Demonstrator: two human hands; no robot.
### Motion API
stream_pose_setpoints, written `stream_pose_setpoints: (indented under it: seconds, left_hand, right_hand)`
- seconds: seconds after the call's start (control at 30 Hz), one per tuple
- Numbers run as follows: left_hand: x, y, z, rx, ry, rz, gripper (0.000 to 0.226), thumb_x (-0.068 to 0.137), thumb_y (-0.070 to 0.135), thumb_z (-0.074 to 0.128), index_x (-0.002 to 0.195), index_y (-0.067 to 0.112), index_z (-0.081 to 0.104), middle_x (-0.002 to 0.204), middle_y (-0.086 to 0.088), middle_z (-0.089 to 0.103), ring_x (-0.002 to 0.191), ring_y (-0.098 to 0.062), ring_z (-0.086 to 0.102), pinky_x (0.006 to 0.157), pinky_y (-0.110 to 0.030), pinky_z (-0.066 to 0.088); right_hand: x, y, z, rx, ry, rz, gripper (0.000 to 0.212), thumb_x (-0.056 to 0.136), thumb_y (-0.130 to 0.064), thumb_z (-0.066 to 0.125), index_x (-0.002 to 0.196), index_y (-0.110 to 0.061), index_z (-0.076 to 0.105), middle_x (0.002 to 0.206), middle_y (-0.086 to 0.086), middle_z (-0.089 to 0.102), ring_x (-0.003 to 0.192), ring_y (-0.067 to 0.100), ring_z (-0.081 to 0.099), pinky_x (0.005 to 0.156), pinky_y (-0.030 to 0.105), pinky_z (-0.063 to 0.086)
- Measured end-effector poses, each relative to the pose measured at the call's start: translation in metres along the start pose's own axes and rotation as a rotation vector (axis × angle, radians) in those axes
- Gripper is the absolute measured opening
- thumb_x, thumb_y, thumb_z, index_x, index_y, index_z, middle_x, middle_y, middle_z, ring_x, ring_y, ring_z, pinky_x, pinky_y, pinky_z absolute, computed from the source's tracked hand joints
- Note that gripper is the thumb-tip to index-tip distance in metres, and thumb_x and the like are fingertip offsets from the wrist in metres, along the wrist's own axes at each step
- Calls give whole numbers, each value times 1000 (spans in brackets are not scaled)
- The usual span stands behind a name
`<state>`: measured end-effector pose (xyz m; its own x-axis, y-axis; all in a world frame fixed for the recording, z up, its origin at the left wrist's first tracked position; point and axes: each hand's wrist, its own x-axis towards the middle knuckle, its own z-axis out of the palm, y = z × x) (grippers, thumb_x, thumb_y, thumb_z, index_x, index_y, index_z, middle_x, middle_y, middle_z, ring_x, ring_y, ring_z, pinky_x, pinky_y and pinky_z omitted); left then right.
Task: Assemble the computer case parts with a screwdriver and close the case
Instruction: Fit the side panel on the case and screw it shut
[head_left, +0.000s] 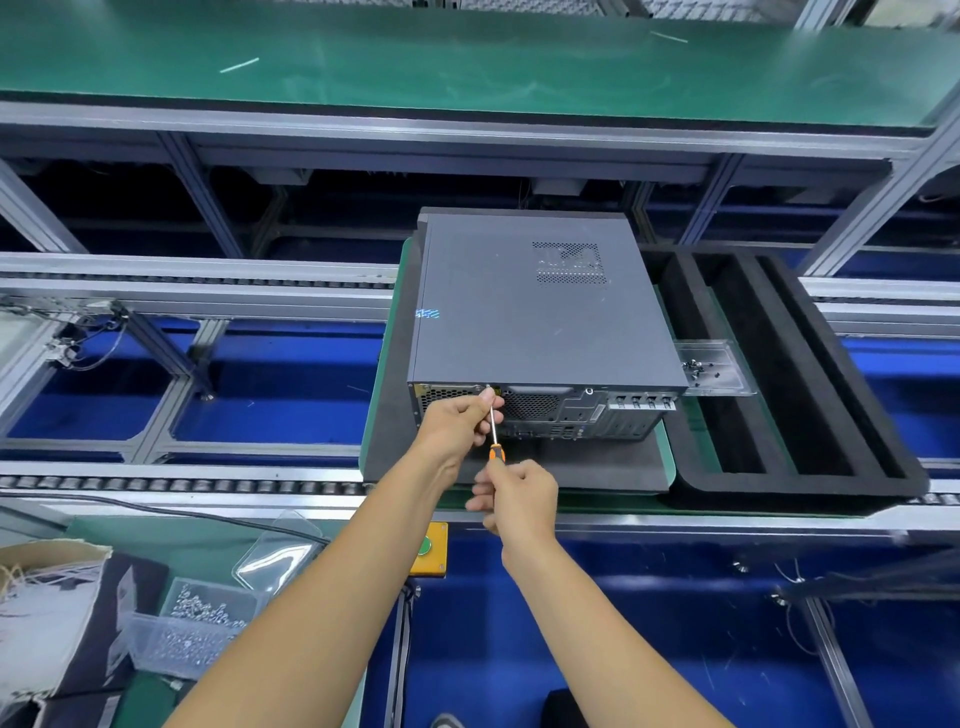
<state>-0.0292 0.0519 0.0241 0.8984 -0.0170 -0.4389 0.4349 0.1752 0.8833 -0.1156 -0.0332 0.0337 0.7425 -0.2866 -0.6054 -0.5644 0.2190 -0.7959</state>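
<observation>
A dark grey computer case (535, 306) lies flat on a black foam pad (519, 467), its side panel on top and its rear panel facing me. My right hand (519, 499) grips the orange handle of a screwdriver (495, 436). The shaft points up to the top edge of the rear panel, left of the fan grille. My left hand (460, 421) pinches the shaft near its tip, right against the case.
A black foam tray (779, 374) with long slots lies to the right of the case, a clear plastic piece (711, 364) with small screws beside it. Clear boxes of screws (197, 623) sit at the lower left. A yellow button box (431, 545) is below the conveyor rail.
</observation>
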Motion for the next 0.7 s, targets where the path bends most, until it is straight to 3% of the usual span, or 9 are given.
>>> stream_pose_setpoints:
  seconds: [0.13,0.27,0.4,0.47,0.57,0.7]
  left_hand:
    - [1,-4,-3,2,-18,-16,22,102,27,59,99,14,77,79,2,74,54,-1,49,55,-16,45]
    - [2,-2,-3,-17,-10,-24,21,101,27,61,98,12,76,76,2,72,55,-2,49,55,-16,44]
    - [3,-1,1,-17,23,-1,22,100,26,64,96,9,76,75,0,71,59,-4,49,55,-17,44]
    - [1,-2,0,-6,37,12,22,100,28,64,97,10,76,76,1,73,58,-3,49,57,-18,45]
    - [0,-4,-3,-17,22,-9,22,102,28,60,99,15,77,80,3,73,58,-3,47,58,-18,45]
    - [0,-4,-7,9,-47,-40,24,103,29,57,102,16,78,76,6,71,55,-2,46,56,-18,45]
  right_hand:
    - [0,-8,1,90,-115,204,27,98,-19,49,84,-2,65,63,14,70,41,20,57,40,21,35]
    - [0,-8,2,85,-122,198,21,97,-18,50,89,-6,64,62,4,59,39,12,40,39,21,27]
    - [0,-3,0,35,0,29,15,93,-12,63,96,3,62,64,5,63,43,13,55,37,22,34]
    - [1,-4,0,68,-22,70,15,96,-13,61,89,0,63,61,8,68,47,19,65,39,23,37]
    - [1,-8,4,141,-108,211,21,97,-16,54,87,-1,64,63,13,70,43,21,62,37,20,36]
    - [0,-4,7,193,-162,245,29,101,-21,46,96,-1,66,68,12,73,40,15,55,36,20,32]
